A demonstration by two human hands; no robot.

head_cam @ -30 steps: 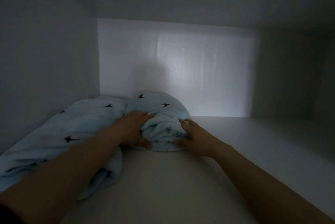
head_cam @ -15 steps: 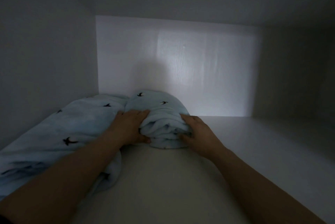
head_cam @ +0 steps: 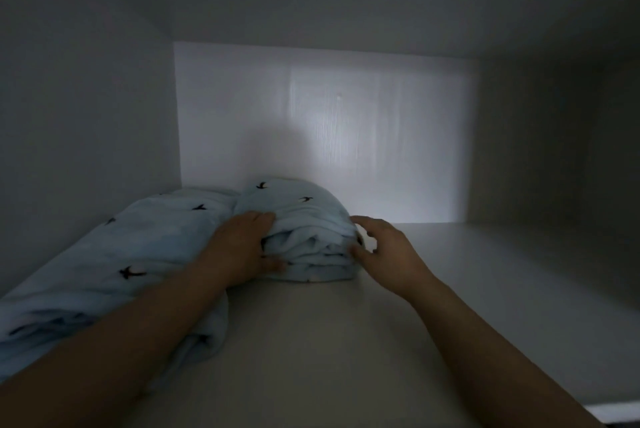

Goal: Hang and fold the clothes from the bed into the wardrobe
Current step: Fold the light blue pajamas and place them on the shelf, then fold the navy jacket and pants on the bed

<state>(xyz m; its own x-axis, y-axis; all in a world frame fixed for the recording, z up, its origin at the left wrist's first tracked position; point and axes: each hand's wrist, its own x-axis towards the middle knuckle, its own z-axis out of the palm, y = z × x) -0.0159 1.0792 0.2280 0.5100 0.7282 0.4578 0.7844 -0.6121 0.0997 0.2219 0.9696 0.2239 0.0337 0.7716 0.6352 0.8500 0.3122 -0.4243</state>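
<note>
And there goes the right hand. Half a second ago it was pressed flat against the right end of the folded blue bundle; now it has peeled away, its fingers loose and spread, with bare shelf showing through the gap. In this dim light the thumb may still be brushing the fabric's edge, but it is holding nothing. The left hand hasn't let go: its fingers lie over the top of the folds and the thumb is tucked along the front, clamping the bundle's left end. The bundle itself sits on the wardrobe shelf, well inside, close to the lit back panel. It lies snug against more of the same bird-print fabric, which runs along the left wall. It reads as a placement nearly finished, with the garment parked and keeping its shape, so the left hand should be next to come off. If it pulls away carelessly, those soft layers could slump open.
</note>
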